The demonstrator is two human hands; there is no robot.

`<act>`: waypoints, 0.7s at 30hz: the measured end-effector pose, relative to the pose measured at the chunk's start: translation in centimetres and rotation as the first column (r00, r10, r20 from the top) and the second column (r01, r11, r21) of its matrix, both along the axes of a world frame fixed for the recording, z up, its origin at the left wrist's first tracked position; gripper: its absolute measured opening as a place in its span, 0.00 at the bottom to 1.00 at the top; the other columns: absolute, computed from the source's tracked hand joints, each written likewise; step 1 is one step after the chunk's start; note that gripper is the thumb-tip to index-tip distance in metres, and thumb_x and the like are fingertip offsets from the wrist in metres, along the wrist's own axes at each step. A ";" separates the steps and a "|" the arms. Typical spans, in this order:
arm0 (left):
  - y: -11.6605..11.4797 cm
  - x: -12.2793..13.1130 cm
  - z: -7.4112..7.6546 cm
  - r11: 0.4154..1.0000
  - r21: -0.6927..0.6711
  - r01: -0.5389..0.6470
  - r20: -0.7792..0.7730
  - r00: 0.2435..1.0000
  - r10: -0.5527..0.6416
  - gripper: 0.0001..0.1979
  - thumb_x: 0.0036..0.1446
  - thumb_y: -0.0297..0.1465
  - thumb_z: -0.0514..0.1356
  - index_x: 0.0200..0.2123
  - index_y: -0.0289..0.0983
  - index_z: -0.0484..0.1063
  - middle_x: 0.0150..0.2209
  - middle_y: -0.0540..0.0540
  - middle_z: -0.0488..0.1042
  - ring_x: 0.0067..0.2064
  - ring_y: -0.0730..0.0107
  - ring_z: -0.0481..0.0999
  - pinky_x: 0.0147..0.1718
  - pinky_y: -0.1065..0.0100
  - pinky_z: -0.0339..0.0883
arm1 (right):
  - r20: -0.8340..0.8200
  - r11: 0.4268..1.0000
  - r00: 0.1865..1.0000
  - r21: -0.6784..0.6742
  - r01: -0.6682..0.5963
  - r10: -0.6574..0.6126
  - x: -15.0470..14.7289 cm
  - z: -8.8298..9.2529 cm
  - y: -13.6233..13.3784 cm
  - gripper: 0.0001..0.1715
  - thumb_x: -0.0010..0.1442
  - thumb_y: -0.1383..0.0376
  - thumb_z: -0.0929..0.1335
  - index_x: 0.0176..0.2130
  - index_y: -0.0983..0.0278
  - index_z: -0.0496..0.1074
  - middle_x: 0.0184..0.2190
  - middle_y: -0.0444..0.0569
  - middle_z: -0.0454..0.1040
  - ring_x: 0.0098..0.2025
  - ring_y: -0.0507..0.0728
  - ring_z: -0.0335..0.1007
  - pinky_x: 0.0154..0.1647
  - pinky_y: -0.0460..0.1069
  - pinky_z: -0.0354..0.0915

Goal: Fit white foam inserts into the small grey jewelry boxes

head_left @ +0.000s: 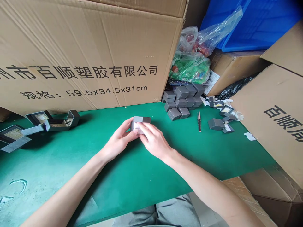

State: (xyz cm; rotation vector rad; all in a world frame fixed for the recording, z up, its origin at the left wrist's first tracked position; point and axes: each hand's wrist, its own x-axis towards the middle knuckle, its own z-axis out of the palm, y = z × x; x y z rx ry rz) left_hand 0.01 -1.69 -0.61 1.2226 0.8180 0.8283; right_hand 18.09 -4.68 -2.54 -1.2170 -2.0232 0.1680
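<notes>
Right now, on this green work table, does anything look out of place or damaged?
Yes. A torn white scrap lies alone on the green table top, away from the dark grey cube-shaped boxes. At lower left, the green surface has a pale worn patch with curled marks, as if peeled.

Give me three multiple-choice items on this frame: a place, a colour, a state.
1. Where do the small snips lie?
A) On the carton
B) On the green surface
C) In the blue crate

2. What colour is the work surface?
A) Green
B) Blue
C) White

3. How is the grey box held?
A) Right hand alone
B) Not held
C) Both hands

1 B: they lie right of the hands.
2 A: green shows around the hands.
3 C: left hand and right hand grip it.
</notes>
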 end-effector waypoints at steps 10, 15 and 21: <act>-0.1 0.2 0.3 0.998 -0.051 -0.024 0.015 1.000 0.025 0.25 0.61 0.41 0.67 0.58 0.45 0.67 0.53 0.45 0.79 0.56 0.56 0.78 0.58 0.53 0.72 | -0.050 0.999 0.999 0.034 -0.013 0.015 -0.2 -0.2 -0.2 0.23 0.71 0.67 0.63 0.63 0.57 0.69 0.55 0.52 0.77 0.53 0.58 0.75 0.58 0.55 0.74; -0.1 0.2 0.4 0.995 -0.098 -0.038 0.050 0.998 0.043 0.21 0.62 0.40 0.66 0.56 0.47 0.69 0.55 0.47 0.78 0.58 0.60 0.77 0.56 0.58 0.74 | -0.102 0.993 0.994 0.117 -0.030 0.042 -0.3 -0.6 0.0 0.24 0.72 0.67 0.63 0.64 0.59 0.69 0.57 0.52 0.76 0.58 0.57 0.74 0.62 0.52 0.73; 0.5 0.1 0.3 0.971 -0.201 -0.133 0.157 0.974 0.166 0.15 0.62 0.35 0.67 0.52 0.46 0.72 0.47 0.50 0.81 0.52 0.66 0.79 0.54 0.61 0.76 | -0.279 0.985 0.958 0.172 -0.012 0.060 -0.4 0.1 0.0 0.16 0.70 0.66 0.65 0.53 0.61 0.77 0.55 0.53 0.78 0.55 0.56 0.77 0.59 0.49 0.73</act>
